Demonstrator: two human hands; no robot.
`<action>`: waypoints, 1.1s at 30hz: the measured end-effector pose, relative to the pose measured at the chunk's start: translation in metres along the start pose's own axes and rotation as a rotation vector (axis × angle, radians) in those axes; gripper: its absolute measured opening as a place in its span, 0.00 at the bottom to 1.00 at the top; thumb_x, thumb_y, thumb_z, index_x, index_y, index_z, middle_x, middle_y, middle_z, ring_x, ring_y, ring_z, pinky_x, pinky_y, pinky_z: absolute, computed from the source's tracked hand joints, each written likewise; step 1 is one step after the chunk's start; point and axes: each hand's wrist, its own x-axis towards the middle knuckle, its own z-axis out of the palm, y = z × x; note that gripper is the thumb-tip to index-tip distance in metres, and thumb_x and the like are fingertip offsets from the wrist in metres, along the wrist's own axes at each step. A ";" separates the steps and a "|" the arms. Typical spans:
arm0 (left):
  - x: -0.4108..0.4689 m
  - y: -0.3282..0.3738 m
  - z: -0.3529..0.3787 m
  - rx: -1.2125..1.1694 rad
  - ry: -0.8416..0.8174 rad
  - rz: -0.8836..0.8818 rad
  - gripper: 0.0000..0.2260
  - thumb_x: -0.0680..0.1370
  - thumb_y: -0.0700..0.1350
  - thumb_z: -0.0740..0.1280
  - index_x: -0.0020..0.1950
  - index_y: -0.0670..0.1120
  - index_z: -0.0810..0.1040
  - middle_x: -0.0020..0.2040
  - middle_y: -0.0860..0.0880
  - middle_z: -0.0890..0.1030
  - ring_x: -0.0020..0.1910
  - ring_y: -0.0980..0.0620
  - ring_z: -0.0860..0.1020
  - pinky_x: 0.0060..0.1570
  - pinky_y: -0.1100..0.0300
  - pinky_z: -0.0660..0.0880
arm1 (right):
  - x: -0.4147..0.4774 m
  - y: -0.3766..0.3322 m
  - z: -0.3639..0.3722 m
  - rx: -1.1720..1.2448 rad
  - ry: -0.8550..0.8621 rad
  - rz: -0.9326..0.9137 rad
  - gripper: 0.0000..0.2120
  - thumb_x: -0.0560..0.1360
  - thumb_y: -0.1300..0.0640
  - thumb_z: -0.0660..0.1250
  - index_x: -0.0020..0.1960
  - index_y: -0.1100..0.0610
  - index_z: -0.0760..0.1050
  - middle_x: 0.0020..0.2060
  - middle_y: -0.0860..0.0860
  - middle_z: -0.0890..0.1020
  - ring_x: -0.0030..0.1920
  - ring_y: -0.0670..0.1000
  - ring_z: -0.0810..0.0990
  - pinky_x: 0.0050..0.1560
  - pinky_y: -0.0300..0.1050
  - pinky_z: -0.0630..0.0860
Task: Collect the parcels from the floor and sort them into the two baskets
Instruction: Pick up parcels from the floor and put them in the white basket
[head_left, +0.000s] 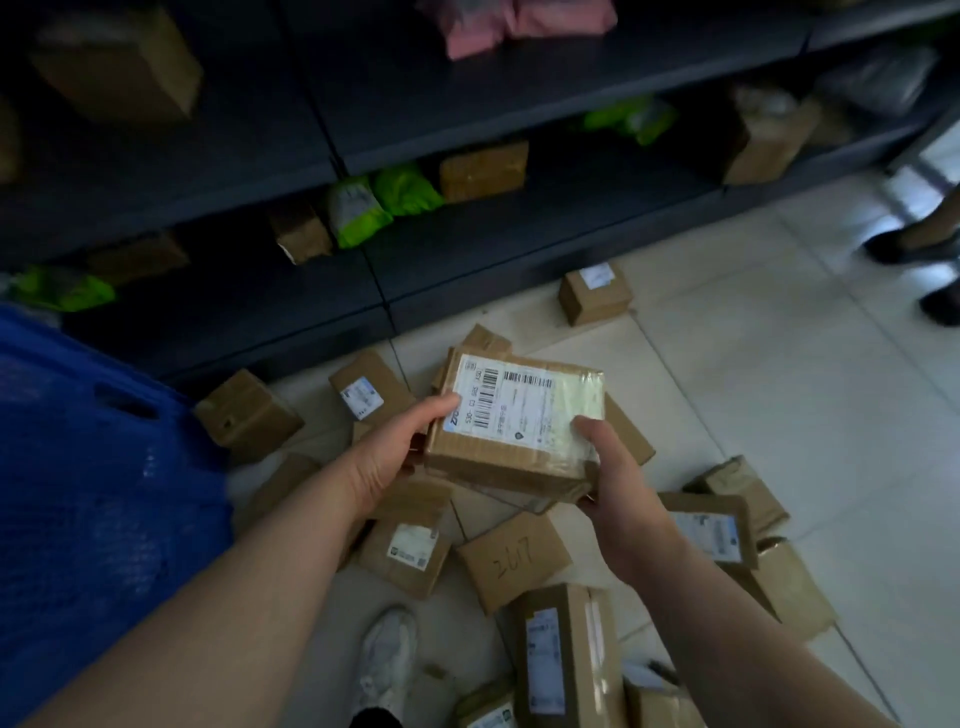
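Holding a taped cardboard parcel (511, 431) at the centre of the frame, both grips clasp it from opposite ends. The left grip (387, 457) has its thumb on the white label and its fingers curled under the near-left edge. The right grip (618, 499) pinches the lower right corner, thumb on top. The parcel is raised above scattered other parcels (514, 558) on the tiled floor (805, 415). A blue basket (78, 467) fills the left edge. Dark shelves (519, 244) with boxes and green bags (405, 189) cross the top.
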 end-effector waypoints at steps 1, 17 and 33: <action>-0.030 0.014 -0.004 -0.044 0.046 0.009 0.16 0.76 0.60 0.62 0.46 0.51 0.84 0.45 0.47 0.86 0.51 0.45 0.81 0.63 0.49 0.72 | -0.026 -0.020 0.005 -0.043 -0.024 -0.016 0.14 0.79 0.44 0.59 0.52 0.50 0.80 0.46 0.48 0.87 0.55 0.52 0.82 0.71 0.56 0.66; -0.490 0.161 -0.140 -0.303 0.581 0.437 0.16 0.80 0.61 0.56 0.46 0.56 0.81 0.41 0.56 0.86 0.42 0.56 0.83 0.52 0.58 0.77 | -0.421 -0.204 0.198 -0.355 -0.553 -0.465 0.21 0.78 0.38 0.57 0.59 0.49 0.79 0.47 0.48 0.87 0.53 0.51 0.83 0.59 0.51 0.73; -0.600 0.053 -0.415 -0.454 0.784 0.201 0.17 0.80 0.63 0.56 0.50 0.55 0.79 0.44 0.51 0.82 0.44 0.53 0.79 0.38 0.61 0.72 | -0.470 -0.106 0.519 -0.470 -0.670 -0.225 0.30 0.68 0.32 0.68 0.63 0.50 0.75 0.54 0.52 0.84 0.57 0.54 0.80 0.68 0.57 0.69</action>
